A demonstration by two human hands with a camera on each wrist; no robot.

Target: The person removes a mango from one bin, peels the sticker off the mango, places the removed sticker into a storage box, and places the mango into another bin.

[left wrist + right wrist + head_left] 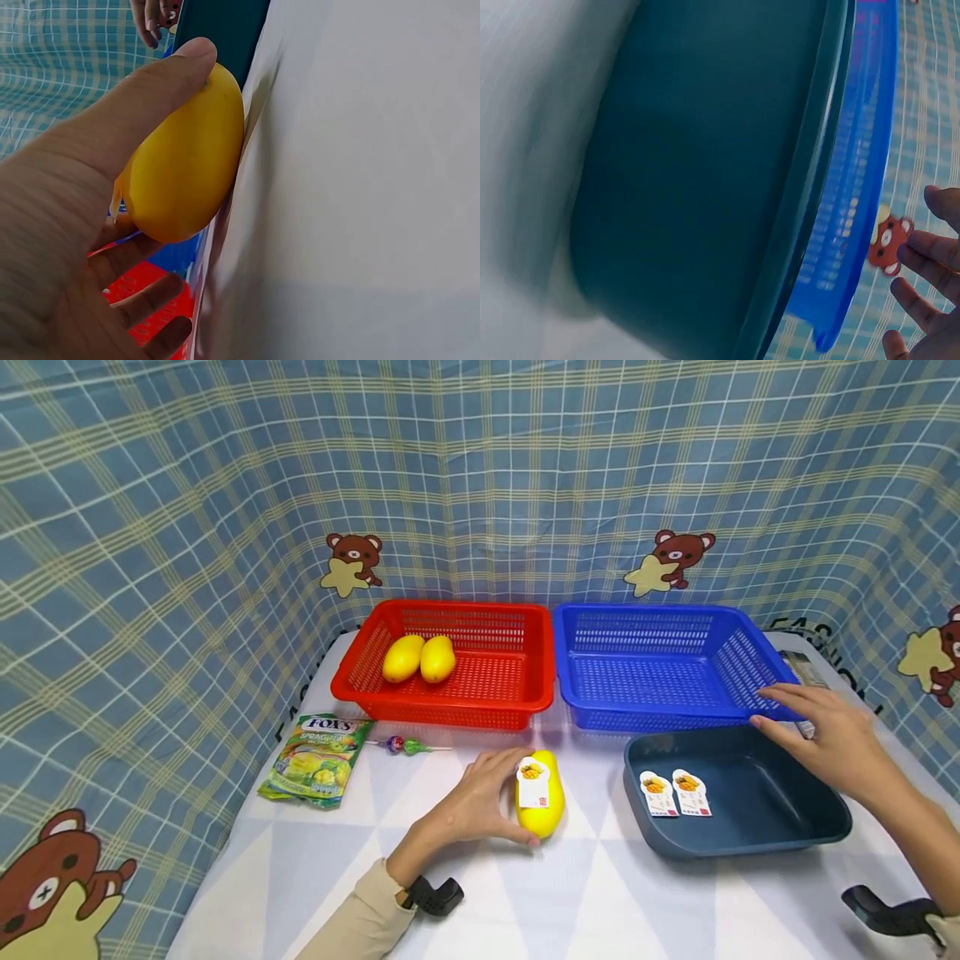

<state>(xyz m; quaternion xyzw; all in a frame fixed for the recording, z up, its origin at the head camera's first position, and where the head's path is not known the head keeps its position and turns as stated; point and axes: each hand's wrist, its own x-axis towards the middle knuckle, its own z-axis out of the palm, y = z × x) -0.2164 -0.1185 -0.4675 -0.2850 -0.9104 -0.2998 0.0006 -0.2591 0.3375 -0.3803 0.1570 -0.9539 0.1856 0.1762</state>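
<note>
1. Fingers of my left hand (480, 802) curl round a yellow mango (542, 797) that lies on the white table (315, 877), in front of the gap between the two baskets; the left wrist view shows my thumb laid over its top.
2. Fingers of my right hand (825, 735) are stretched flat and hold nothing, hovering over the far edge of the dark teal tray (757, 843).
3. I judge the smooth, rounded mango may roll or slip out if I lift it on so light a hold.
4. Its paper tag (533, 783) could snag or tear under a finger.
5. Two like tags (675, 793) lie inside the tray.
6. Behind it stands a blue basket (645, 618); the red basket (465, 706) holds two mangoes (418, 658).
7. A Fox's candy bag (318, 760) and a lollipop (405, 745) lie to the left, near the mango, where a sweep of my arm could knock them.
</note>
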